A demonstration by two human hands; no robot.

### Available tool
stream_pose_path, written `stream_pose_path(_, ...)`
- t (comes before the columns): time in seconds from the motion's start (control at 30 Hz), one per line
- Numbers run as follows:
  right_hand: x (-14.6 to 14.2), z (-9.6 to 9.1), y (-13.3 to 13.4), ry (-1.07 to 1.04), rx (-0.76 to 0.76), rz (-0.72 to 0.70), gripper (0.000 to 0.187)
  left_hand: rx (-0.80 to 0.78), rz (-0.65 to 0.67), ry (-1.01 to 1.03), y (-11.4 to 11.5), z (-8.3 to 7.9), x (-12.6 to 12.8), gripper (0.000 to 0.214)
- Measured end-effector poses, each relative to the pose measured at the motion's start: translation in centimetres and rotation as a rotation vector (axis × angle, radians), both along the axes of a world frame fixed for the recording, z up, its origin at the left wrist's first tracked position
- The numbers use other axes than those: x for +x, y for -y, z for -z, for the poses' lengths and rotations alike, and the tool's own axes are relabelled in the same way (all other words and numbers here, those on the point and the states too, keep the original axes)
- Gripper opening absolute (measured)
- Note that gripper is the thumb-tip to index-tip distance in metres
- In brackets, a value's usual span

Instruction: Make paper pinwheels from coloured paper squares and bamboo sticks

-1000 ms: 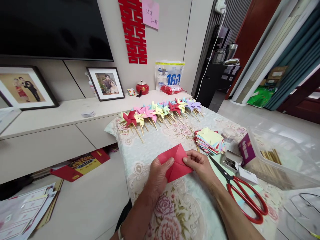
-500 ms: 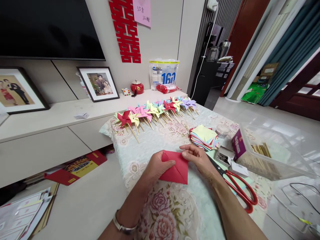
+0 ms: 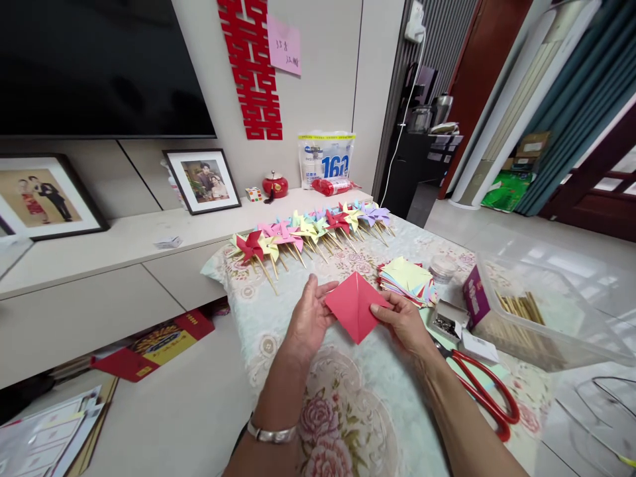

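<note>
Pinching the red paper point(image 3: 354, 310) near its right corner with the right hand point(image 3: 405, 324), pressing the thumb on the front, tucking the fingers behind! Spreading the left hand point(image 3: 308, 323) open at the opposite corner, pointing its thumb upward and clear of the paper, partly hiding its fingertips behind the edge. Holding the paper right between the two, above the worktop point(image 3: 271, 315), showing it as a diamond with one corner pointing down and a crease running from top to bottom. Looking just past the right hand, spotting a stack of cut paper point(image 3: 408, 275), with a small box point(image 3: 454, 312) of metal pieces point(image 3: 446, 326) near it. Seeing red-handled scissors point(image 3: 511, 399) beside the right forearm point(image 3: 447, 387). Going farther right, finding a clear bin point(image 3: 497, 324) of sticks point(image 3: 524, 306). Glancing toward the far edge, meeting paper pinwheels point(image 3: 307, 228) lying in a row.
</note>
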State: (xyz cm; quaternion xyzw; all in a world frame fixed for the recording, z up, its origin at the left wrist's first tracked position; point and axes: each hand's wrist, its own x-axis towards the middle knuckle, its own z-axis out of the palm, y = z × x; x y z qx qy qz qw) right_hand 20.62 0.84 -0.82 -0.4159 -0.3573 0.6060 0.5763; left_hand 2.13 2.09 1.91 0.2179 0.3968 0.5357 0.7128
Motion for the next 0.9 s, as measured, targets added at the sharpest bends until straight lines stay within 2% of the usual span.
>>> stream_pose_path(0.07,-0.2,-0.1,0.0,-0.057,-0.003,0.051,0.035,-0.020,-0.055,0.123,0.4,0.3,1.2,0.062)
stream_pose_path(0.17,-0.5,-0.1,0.0,-0.109,-0.005,0.085,0.036,0.033,-0.047,0.167,1.6,1.4,3.0,0.062)
stream_pose_path(0.27,-0.8,0.0,0.0,-0.116,0.005,0.105,0.039,0.121,-0.019,0.070,2.6,2.7,4.1,0.055)
stream_pose_path(0.43,-1.7,0.0,0.3,-0.089,0.015,0.116,0.039,0.192,-0.090,-0.069,3.0,3.9,4.8,0.046)
stream_pose_path(0.63,-2.3,0.2,0.9,-0.022,0.012,0.030,0.041,0.191,-0.228,0.042,2.7,3.6,4.8,0.043)
stream_pose_path(0.77,-1.7,-0.1,1.1,0.052,0.036,-0.021,0.039,0.154,-0.222,0.097,2.9,3.0,4.5,0.045)
stream_pose_path(0.9,-0.9,-0.5,1.0,0.065,0.026,0.003,0.039,0.161,-0.197,0.076,3.1,2.8,4.4,0.041)
